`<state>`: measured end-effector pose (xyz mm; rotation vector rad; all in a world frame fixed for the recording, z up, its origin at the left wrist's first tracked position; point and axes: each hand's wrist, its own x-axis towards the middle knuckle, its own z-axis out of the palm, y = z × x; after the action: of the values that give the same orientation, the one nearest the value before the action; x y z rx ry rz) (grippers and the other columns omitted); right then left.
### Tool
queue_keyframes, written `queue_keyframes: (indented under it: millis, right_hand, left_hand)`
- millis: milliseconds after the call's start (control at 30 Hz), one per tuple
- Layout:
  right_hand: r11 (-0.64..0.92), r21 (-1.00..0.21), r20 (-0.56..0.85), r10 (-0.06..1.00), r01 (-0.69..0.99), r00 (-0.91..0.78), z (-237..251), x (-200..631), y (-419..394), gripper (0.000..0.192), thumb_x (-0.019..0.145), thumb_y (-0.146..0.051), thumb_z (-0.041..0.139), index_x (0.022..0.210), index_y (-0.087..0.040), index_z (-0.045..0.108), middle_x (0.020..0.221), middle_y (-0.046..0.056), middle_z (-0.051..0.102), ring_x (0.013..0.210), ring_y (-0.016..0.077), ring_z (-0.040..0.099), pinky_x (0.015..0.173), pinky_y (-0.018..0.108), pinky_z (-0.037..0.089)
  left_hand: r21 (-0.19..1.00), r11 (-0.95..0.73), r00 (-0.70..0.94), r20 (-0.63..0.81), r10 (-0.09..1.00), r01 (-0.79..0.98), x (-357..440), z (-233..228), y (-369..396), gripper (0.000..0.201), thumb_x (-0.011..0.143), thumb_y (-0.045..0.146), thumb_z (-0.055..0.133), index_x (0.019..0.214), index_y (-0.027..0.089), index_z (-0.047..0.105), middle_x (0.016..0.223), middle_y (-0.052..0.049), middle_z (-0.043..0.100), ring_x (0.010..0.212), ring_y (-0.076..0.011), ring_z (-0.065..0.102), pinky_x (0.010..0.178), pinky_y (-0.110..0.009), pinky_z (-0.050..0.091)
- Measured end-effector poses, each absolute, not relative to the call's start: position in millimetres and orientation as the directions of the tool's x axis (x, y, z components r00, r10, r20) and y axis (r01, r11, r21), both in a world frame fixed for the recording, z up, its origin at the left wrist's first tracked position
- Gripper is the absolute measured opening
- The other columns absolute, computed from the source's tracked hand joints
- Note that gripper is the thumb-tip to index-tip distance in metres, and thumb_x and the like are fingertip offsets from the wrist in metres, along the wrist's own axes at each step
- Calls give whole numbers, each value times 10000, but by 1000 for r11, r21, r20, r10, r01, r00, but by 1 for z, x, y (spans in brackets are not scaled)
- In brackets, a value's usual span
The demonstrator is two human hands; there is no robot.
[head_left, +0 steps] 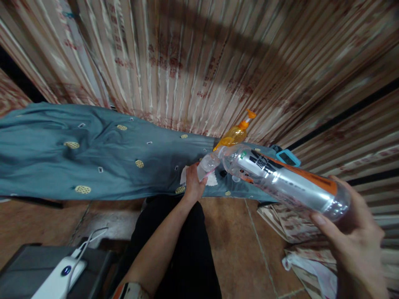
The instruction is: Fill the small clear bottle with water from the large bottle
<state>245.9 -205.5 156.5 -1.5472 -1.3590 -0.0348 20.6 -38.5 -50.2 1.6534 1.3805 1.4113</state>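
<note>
The right hand [352,245] grips the base of the large clear bottle [280,178], whose long axis runs toward 10 o'clock, its mouth meeting the small clear bottle [208,164] that the nearer left hand [193,185] clasps above the bed [93,149].

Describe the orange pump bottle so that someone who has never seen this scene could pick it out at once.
Find the blue-grey patterned bedsheet stretching across the view below the striped curtain. At its right end, just behind the large clear plastic bottle held in the right hand, stands the pump bottle. It alone is amber with an orange pump top.
</note>
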Motion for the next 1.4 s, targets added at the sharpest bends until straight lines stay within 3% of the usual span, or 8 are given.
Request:
queue_keyframes:
  millis: [133, 667, 967, 1267, 1400]
  right_hand:
    - [174, -661, 591, 720, 730, 364, 157, 245, -205, 834, 526, -425, 911, 1320, -410, 656, 1232, 47, 691, 1076, 326, 634, 1118, 658, 323]
    - [165, -626, 608, 716, 762, 343, 159, 244, -206, 855, 533, -447, 910, 1343, -391, 642, 1264, 62, 683, 1116, 335, 633, 1093, 637, 374]
    - [148, -611, 605, 721, 777, 339, 160, 246, -209, 864, 545, -442, 905, 1361, -396, 625, 1303, 60, 669, 1157, 348, 620, 1127, 662, 306]
    - [173, -591, 623, 718, 788, 310, 163, 242, -207, 829, 565, -430, 889, 1352, -397, 632, 1254, 33, 694, 1078, 289, 649, 1015, 519, 494]
    - [183, -575, 639, 710, 798, 297, 164, 242, -208, 829, 566, -425, 889, 1353, -388, 633, 1251, 38, 697, 1076, 292, 652, 994, 511, 511]
  left_hand:
    - [890, -301, -82, 347, 934, 343, 20, -48, -39, 538, 692, 129, 696, 1198, 178, 523, 1157, -124, 638, 1124, -330, 601, 1010, -520, 478]
    - [898, -301, -85, 344, 935, 319, 21, -49, -39, 567, 678, 121, 699, 1213, 178, 522, 1181, -128, 632, 1126, -328, 588, 1021, -528, 468]
    - [902, -295, -74, 333, 940, 314, 20, -46, -40, 561, 680, 122, 692, 1212, 174, 521, 1182, -132, 628, 1140, -335, 583, 1029, -533, 462]
    - [900, -287, -92, 332, 939, 327, 22, -50, -39, 596, 670, 124, 690, 1233, 187, 504, 1205, -123, 619, 1146, -331, 586, 1032, -532, 464]
    - [900, -293, -98, 340, 935, 324, 22, -52, -39, 600, 676, 126, 696, 1240, 190, 502, 1213, -130, 616, 1157, -333, 583, 1040, -539, 459]
